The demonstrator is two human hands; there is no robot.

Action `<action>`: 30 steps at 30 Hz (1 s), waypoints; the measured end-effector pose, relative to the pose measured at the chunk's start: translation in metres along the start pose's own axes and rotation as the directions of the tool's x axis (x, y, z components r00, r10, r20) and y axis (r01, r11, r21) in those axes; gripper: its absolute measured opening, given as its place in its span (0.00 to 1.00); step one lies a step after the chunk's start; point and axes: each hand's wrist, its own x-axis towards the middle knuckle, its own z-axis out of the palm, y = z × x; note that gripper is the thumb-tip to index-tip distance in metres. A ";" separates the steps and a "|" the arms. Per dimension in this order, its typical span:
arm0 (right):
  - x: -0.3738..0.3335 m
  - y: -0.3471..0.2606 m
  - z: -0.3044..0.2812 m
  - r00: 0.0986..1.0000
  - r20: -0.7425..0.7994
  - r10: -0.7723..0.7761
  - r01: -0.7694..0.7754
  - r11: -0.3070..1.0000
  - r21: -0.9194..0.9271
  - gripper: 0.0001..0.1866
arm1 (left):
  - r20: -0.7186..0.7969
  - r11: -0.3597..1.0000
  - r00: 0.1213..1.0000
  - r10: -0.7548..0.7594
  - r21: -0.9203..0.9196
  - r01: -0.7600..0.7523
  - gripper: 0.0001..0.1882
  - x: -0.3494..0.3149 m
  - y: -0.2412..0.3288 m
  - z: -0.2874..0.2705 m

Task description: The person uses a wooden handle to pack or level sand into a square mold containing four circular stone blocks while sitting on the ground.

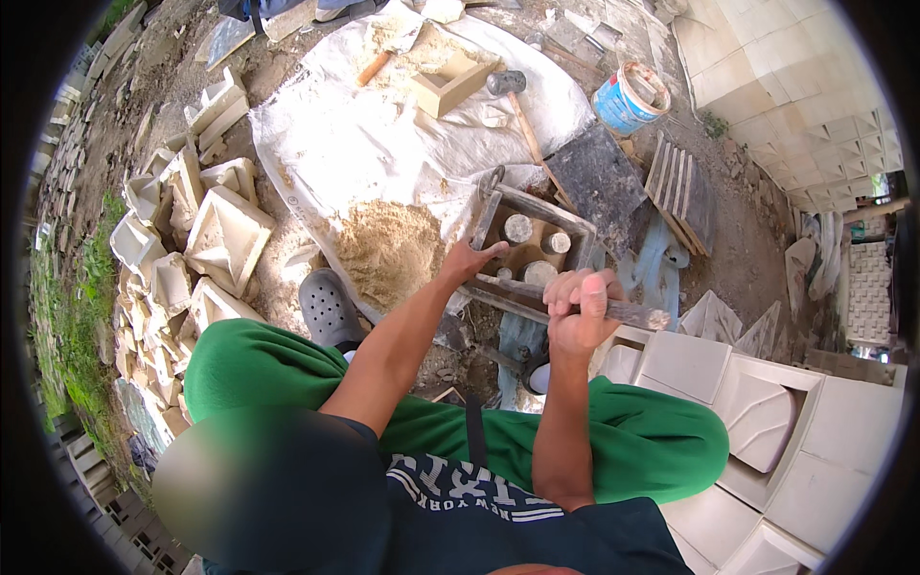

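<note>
A grey box-shaped mould frame (548, 203) stands in front of me, with a ring at its far left corner. Inside it sits sandy material with several round white-topped plugs (517, 228). My left hand (471, 261) is closed on the frame's near left corner, its thumb over the rim and its other fingers mostly hidden. At the near right corner, my right hand (582, 309) is wrapped round a rough grey-brown bar (640, 314) whose blunt end sticks out to the right. Whether the bar joins the frame is hidden by the hand.
A white sheet (331, 144) bears a sand heap (388, 251), a tan box-shaped block (450, 86) and a mallet (508, 84). Farther right are a blue bucket (628, 101) and leaning slats (671, 196). Pale cast pieces lie left (228, 235); pale blocks (685, 364) stand near right.
</note>
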 end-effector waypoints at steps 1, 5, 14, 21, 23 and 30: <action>0.009 -0.014 0.003 0.997 0.063 -0.038 0.037 0.999 0.013 0.14 | 0.010 0.999 1.000 0.012 -0.047 -0.012 0.47 0.002 -0.004 0.000; 0.038 -0.035 0.006 0.998 0.032 -0.055 0.052 0.995 0.090 0.13 | -0.029 0.999 0.999 -0.027 0.037 0.028 0.44 0.017 -0.030 0.009; 0.036 -0.004 -0.007 0.996 0.039 -0.083 0.089 0.983 -0.162 0.11 | 0.022 0.995 0.996 -0.091 -0.027 0.092 0.46 0.009 -0.008 0.005; 0.032 0.007 -0.012 0.999 -0.003 -0.055 0.054 0.998 -0.037 0.12 | -0.044 0.998 0.997 -0.060 0.010 0.060 0.46 0.015 -0.020 0.010; 0.033 0.015 -0.012 0.999 0.030 -0.043 0.044 0.998 -0.045 0.12 | -0.076 1.000 0.997 -0.020 0.006 0.021 0.48 0.016 -0.022 0.012; 0.026 0.064 -0.019 0.995 0.013 0.104 -0.101 0.987 -0.122 0.12 | -0.033 1.000 0.999 -0.005 -0.023 0.004 0.51 0.022 -0.029 0.014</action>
